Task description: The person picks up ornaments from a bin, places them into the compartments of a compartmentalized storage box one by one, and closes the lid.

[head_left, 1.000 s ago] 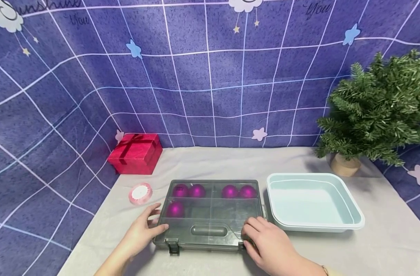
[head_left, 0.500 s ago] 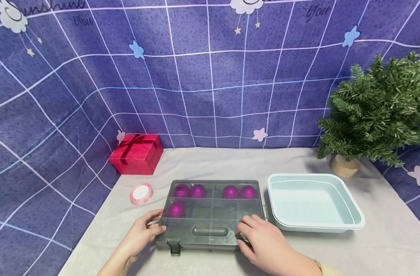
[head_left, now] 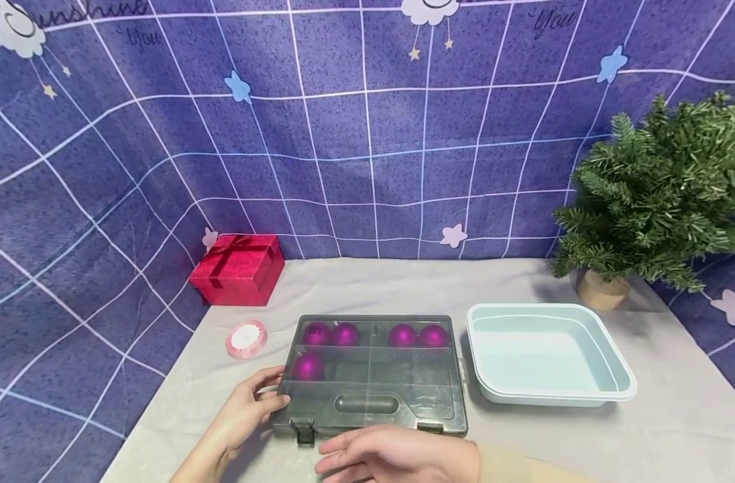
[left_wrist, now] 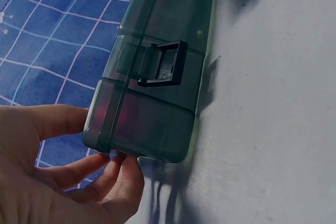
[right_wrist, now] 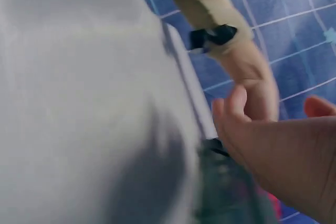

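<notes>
A translucent dark-green plastic case lies flat on the table with its lid down. Several purple balls show through the lid in its back and left compartments. My left hand holds the case's left end, thumb at the lid edge, fingers against the side. The left latch sticks out from the front, seen closer in the left wrist view as a latch standing away from the wall. My right hand, fingers extended, hovers before the case's front, partly hiding it. The right latch is at the front-right edge.
A pale blue basin stands right of the case. Behind it is a small artificial fir tree with a wooden base. A pink ribbon roll lies to the left, with a red gift box behind it.
My right hand has left the case's right latch and moved left along the front, its fingers now stretched out. The left hand has stayed at the left end, and the case has barely moved.
</notes>
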A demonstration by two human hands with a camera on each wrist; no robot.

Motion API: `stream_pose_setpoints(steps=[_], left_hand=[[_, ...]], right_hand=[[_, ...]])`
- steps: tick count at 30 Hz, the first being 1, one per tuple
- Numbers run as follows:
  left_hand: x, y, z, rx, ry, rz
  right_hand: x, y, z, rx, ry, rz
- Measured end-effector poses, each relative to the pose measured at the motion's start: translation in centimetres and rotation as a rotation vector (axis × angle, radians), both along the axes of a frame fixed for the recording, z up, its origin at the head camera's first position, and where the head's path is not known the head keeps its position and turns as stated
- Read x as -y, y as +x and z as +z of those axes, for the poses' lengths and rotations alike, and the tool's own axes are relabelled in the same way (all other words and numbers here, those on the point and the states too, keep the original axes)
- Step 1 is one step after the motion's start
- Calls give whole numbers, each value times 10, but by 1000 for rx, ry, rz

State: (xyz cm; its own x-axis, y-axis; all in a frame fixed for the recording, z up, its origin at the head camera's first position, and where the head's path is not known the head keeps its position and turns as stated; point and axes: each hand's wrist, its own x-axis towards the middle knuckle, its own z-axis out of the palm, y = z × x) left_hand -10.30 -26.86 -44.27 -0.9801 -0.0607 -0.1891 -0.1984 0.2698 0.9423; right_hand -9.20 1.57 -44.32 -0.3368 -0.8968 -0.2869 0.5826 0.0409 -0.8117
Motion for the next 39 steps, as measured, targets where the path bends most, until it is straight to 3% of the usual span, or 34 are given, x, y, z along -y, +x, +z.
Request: stream_pose_setpoints(steps=[3,12,19,23,25,26,30,32,39], left_hand=[[1,0,-1,1,0,4],[0,1,-1,-3,-1,11],[3,2,0,6,-1,-8],[2,2,1,12,-4,-12],[2,1,2,14,-3,-12],[2,2,2,13,-3,-13],[3,2,2,15,-6,-14],[4,1,1,18,-3,-16],[7,2,-2,32,-2,-48]], right_hand=[[12,-1,-13,83,3,-26],[33,-3,-33,146,-65,-38],[37,2,-36,67,-103,-45],[37,6,-29,-55,-132,-65],[36,7,-23,-241,-145,-76],[35,7,-20,-393,-130,-79],[34,5,-4,-1171,47,-79],[35,4,3,-1474,146,-80],[49,3,11,-2032,361,-147]])
